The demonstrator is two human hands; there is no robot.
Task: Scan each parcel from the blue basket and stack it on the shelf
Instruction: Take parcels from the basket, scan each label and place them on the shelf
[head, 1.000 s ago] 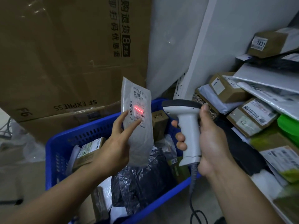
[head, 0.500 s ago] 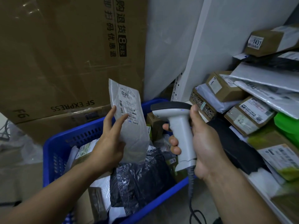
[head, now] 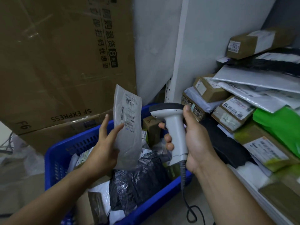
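Pinching a grey poly mailer [head: 130, 143] in the left hand [head: 105, 146]: thumb laid across its front, remaining fingers stretched nearly straight up its back. Held upright, label side toward the camera, "6813" printed near the top. Closed firmly round the grip of a grey barcode scanner [head: 176, 127] with the right hand [head: 196, 140], thumb tip up against the rear of the dark head, forefinger curled at the trigger. Head pointed leftward at the mailer, near but not touching. Dangling from the grip below the right hand, a cable [head: 184, 184].

Beneath both hands, a blue basket [head: 78, 140] crammed with parcels: a crumpled black bag [head: 139, 181] under the mailer, a small brown box [head: 151, 127] between the hands, behind the scanner. Right of the right hand, a shelf [head: 178, 54] with a white upright, heaped with cartons [head: 233, 114], white mailers [head: 253, 78] and a green bag [head: 279, 125]. Beyond the left hand, a big cardboard box [head: 65, 62] marked "SF EXPRESS", standing behind the basket.
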